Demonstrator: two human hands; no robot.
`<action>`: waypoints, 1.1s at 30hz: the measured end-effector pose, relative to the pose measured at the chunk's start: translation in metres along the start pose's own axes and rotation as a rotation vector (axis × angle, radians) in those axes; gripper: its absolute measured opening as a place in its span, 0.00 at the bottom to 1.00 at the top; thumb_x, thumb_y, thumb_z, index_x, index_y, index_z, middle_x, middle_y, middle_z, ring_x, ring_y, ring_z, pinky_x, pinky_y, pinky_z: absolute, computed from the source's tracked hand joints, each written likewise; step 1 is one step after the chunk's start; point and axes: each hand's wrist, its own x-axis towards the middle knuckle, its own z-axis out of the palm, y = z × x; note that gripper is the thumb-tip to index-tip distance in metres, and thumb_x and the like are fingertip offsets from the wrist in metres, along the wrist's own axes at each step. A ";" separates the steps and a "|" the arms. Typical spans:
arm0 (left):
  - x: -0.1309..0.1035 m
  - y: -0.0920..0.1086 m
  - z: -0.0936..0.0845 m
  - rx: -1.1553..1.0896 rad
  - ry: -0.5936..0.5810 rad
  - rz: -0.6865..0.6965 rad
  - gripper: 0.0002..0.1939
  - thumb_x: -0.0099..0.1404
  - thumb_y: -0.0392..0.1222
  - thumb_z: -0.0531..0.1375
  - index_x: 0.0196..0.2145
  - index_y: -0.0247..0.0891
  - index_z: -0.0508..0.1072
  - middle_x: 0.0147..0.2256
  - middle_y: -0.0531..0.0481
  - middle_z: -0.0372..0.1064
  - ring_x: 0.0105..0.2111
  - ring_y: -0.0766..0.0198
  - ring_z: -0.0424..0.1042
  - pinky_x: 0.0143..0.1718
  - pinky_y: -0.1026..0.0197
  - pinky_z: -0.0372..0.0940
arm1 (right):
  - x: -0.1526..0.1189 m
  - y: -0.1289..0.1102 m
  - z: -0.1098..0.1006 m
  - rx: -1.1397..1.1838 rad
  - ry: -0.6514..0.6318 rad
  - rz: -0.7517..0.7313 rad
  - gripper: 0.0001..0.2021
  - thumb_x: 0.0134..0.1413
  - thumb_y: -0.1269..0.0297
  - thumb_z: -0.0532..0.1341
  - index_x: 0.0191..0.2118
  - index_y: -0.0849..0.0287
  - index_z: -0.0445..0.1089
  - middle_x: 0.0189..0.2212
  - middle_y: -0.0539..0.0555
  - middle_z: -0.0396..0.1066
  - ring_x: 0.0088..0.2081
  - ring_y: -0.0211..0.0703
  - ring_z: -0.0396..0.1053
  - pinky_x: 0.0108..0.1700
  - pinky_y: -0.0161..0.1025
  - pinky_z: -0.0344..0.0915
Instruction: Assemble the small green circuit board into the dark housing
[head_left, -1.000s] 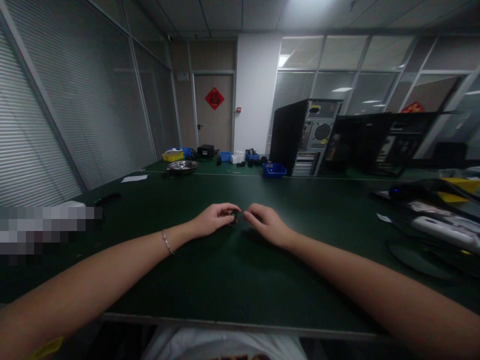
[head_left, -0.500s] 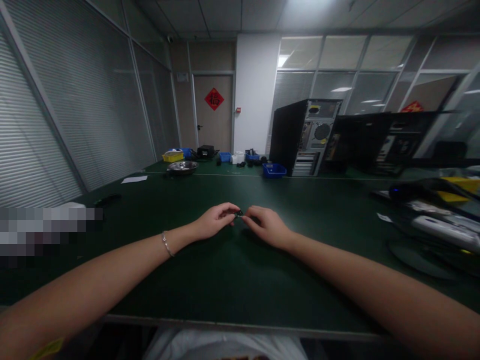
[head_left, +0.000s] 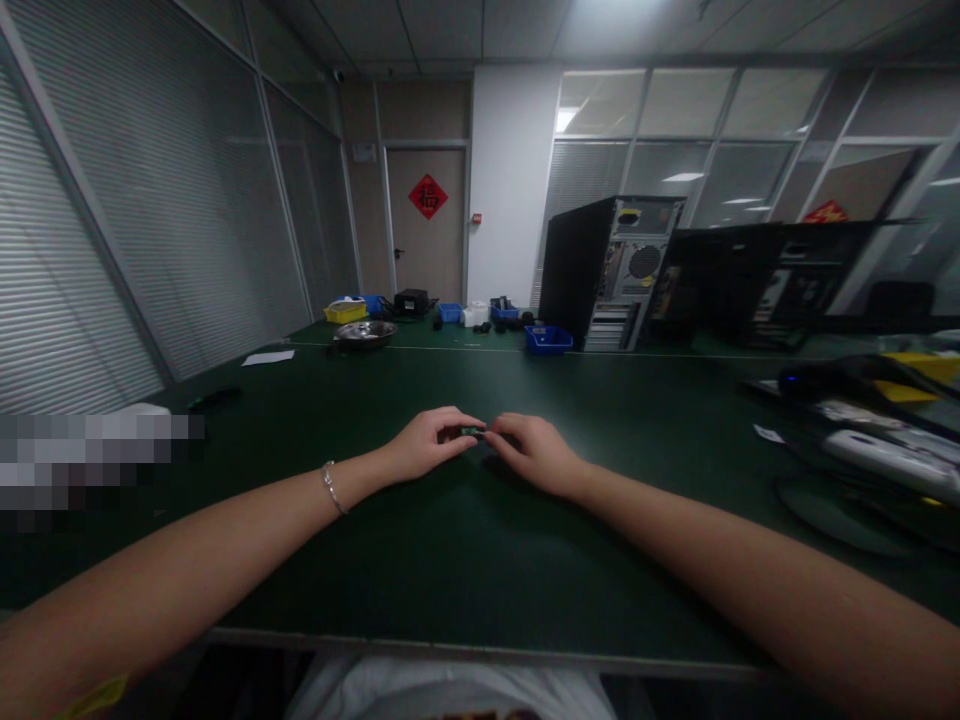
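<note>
A small dark-green piece, perhaps a circuit board [head_left: 472, 431], sits between the thumb and fingers of my left hand [head_left: 431, 441]. My right hand [head_left: 534, 452] meets it from the other side, its thumb and index finger pinched at the piece's right end. Whether the right fingers grip the piece itself or some smaller part on it is too small to tell. Both hands are just above the green tabletop [head_left: 450, 560], near its middle. A bracelet [head_left: 334, 487] circles my left wrist.
A metal bowl [head_left: 364, 334], a yellow bin [head_left: 345, 312] and a blue bin [head_left: 548, 340] stand along the far side. A black computer tower [head_left: 600, 275] rises at the back right. Cables and a white power strip [head_left: 885, 465] lie on the right.
The small green piece has turned between my fingers, and more of its green face shows now. The left fingers have shifted slightly to the right; the right hand is nearly still.
</note>
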 end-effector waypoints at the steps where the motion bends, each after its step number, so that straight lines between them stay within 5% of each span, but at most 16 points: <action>1: 0.000 0.000 0.000 0.007 0.011 0.005 0.16 0.66 0.44 0.56 0.49 0.39 0.72 0.39 0.47 0.67 0.33 0.63 0.66 0.32 0.63 0.61 | 0.000 0.000 0.000 0.002 0.001 0.001 0.12 0.64 0.61 0.51 0.36 0.59 0.69 0.32 0.52 0.69 0.33 0.39 0.66 0.34 0.34 0.59; 33: -0.003 0.007 -0.003 0.058 -0.006 0.063 0.15 0.66 0.42 0.57 0.48 0.38 0.74 0.38 0.47 0.69 0.35 0.63 0.67 0.35 0.64 0.62 | 0.000 0.002 0.001 0.013 -0.003 0.016 0.12 0.64 0.61 0.52 0.35 0.59 0.70 0.31 0.52 0.69 0.32 0.39 0.65 0.33 0.34 0.57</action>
